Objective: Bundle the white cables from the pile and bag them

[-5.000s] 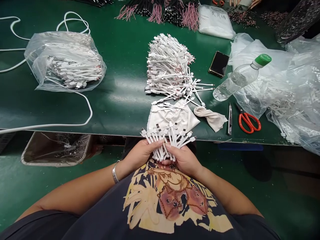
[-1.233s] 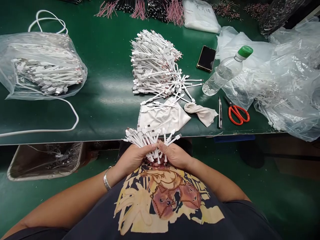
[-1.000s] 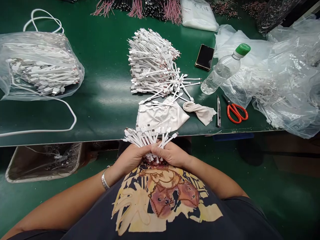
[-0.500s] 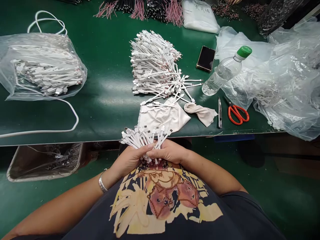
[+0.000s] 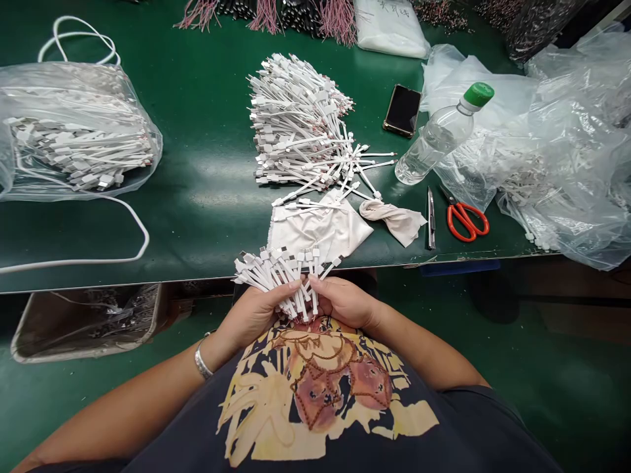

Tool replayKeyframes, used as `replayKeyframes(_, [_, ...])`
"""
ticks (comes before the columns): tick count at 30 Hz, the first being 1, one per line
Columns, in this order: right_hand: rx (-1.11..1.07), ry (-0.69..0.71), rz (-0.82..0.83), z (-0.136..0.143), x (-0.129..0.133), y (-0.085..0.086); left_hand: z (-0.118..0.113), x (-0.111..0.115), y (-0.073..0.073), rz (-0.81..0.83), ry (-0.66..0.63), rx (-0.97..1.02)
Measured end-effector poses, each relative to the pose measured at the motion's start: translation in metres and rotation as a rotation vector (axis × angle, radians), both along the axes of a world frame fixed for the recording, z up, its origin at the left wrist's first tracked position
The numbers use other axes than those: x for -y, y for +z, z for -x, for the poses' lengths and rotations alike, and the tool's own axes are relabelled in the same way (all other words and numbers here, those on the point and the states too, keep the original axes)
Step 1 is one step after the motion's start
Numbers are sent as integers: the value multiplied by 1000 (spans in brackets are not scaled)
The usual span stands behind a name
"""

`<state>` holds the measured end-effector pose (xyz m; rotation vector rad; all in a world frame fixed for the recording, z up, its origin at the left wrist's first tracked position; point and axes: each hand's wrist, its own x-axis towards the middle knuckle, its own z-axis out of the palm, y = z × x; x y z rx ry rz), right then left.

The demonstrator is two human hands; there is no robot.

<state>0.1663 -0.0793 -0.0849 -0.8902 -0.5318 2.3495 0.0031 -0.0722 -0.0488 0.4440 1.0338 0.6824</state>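
Observation:
A fanned bunch of short white cables [image 5: 269,270] spreads between my two hands, just off the front edge of the green table [image 5: 197,230]. My left hand [image 5: 254,312] is closed round the bunch's left part, its thumb across the cables. On the right side, my right hand [image 5: 348,301] pinches cables between thumb and fingers. Beyond them lies a white cloth [image 5: 320,230] with a few loose cables on it. Behind the cloth rises a large pile of the same white cables [image 5: 296,125]. The lower cable ends are partly hidden by my fingers.
A clear bag of cables [image 5: 83,131] lies left, near a long white cord [image 5: 140,223]. To the right are a twisted cloth [image 5: 394,220], a cutter [image 5: 430,217], red scissors [image 5: 466,220], a bottle [image 5: 436,141], a phone [image 5: 403,110] and plastic bags [image 5: 557,144]. A bin [image 5: 89,341] stands below.
My right thumb has shifted up and the right-hand fingers have moved slightly apart from the left, showing more of the cables between. The table's contents appear slightly shifted left and up in view.

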Motion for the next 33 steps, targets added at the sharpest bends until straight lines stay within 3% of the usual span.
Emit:
replayKeyframes(10, [110,-2,32,4,2,17,-2,-2,11,-2,0,-3])
replayKeyframes(17, [94,41,71,3,-6,25,4,-1,9,41,-3,12])
replayKeyframes(24, [89,113,25,0,-11,27,7,-1,9,24,-27,16])
replayKeyframes(33, [104,66,67,7,-7,19,6,-1,10,-20,-18,-14])
